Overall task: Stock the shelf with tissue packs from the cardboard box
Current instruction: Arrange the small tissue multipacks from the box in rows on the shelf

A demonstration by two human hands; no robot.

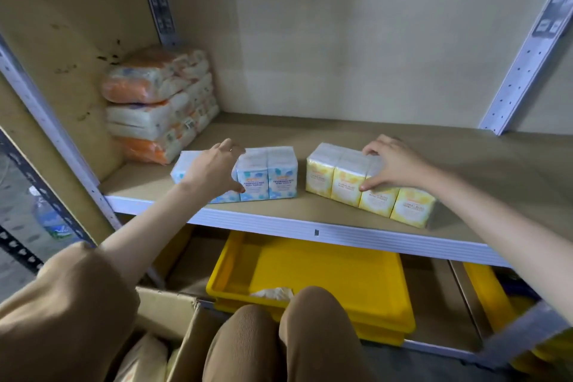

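Left hand point(214, 169) curled over blue pack point(268, 174); axis 9–3. Right hand point(395, 164) pinches yellow pack point(344, 183); axis skewed 10–4, likely needs squaring to shelf point(341, 130).

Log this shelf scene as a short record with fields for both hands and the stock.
left side: left hand grips blue-patterned wrapped tissue pack row
right side: right hand grips yellow wrapped tissue pack row
back left: orange-and-white stacked tissue bundles
surface: tan shelf board, both rows near front edge
below: yellow plastic tray; brown cardboard box
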